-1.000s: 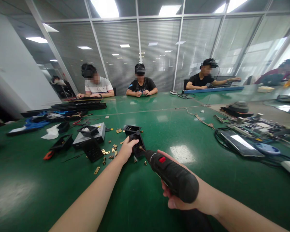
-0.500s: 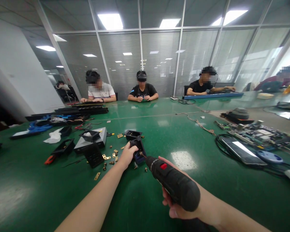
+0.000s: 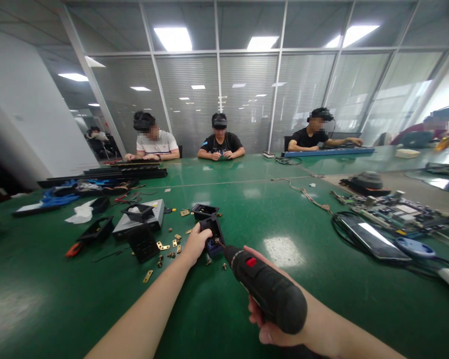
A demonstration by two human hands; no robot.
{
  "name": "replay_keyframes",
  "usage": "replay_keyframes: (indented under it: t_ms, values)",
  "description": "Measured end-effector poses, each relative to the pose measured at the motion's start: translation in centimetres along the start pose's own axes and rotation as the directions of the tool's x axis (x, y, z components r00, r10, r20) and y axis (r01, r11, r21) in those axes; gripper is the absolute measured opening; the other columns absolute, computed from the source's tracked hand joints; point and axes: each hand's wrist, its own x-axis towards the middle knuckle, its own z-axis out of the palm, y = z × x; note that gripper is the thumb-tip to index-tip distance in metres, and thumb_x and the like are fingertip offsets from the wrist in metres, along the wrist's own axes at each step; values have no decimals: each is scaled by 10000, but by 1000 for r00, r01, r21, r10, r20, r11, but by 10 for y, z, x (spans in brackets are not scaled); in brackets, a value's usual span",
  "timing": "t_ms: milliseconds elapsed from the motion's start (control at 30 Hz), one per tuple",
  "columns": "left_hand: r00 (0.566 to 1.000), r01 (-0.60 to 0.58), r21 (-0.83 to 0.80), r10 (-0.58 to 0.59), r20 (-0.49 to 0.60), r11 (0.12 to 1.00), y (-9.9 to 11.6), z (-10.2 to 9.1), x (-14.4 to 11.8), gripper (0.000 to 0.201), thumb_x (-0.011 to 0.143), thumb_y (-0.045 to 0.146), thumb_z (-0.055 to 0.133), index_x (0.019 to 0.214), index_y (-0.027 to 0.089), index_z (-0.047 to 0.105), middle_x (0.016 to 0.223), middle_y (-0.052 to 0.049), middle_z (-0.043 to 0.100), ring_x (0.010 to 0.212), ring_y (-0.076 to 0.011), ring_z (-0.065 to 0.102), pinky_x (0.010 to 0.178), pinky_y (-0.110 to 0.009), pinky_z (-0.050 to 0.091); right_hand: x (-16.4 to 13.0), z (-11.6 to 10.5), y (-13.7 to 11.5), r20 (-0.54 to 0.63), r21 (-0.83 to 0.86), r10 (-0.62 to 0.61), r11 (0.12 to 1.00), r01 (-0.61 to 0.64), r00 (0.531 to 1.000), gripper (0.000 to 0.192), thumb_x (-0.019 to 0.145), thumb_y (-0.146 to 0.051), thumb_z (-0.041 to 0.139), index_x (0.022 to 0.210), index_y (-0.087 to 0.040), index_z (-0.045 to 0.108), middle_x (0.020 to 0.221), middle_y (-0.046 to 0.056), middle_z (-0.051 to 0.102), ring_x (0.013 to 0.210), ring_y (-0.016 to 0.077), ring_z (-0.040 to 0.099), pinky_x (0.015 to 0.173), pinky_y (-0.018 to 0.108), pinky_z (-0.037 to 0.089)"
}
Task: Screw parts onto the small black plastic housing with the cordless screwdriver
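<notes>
My left hand grips a small black plastic housing that stands tilted on the green table. My right hand holds a black electric screwdriver with a red switch. Its bit tip touches the inside of the housing. A second black housing lies just behind. Small brass plates and screws are scattered to the left of my left hand.
Black plastic parts, a grey box and a red-handled tool lie at the left. A tablet, cables and a circuit board sit at the right. Three people sit along the far edge, another at the far right.
The view has shifted slightly. Both hands, the housing and the screwdriver keep the same hold and position on the table.
</notes>
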Motion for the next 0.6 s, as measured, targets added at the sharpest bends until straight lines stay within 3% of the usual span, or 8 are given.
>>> replay_keyframes:
  t_ms: [300, 600]
  values:
    - [1000, 0, 2, 0, 12, 1000, -3, 0, 3, 411, 641, 371, 696, 1017, 206, 693, 922, -58, 772, 845, -278, 737, 786, -391, 597, 3, -5, 8, -2, -12, -44, 999, 44, 999, 1628, 682, -158, 1066, 1861, -366, -37, 1041, 23, 775, 917, 252, 781, 853, 455, 624]
    - [1000, -9, -14, 9, 15, 1000, -6, 0, 5, 412, 641, 362, 702, 1021, 202, 703, 938, -60, 787, 855, -284, 752, 792, -401, 614, 1, 3, -4, 6, 26, 3, 1000, -3, 1000, 1647, 679, -203, 1083, 1859, -340, -57, 1032, 33, 761, 919, 251, 759, 820, 436, 631]
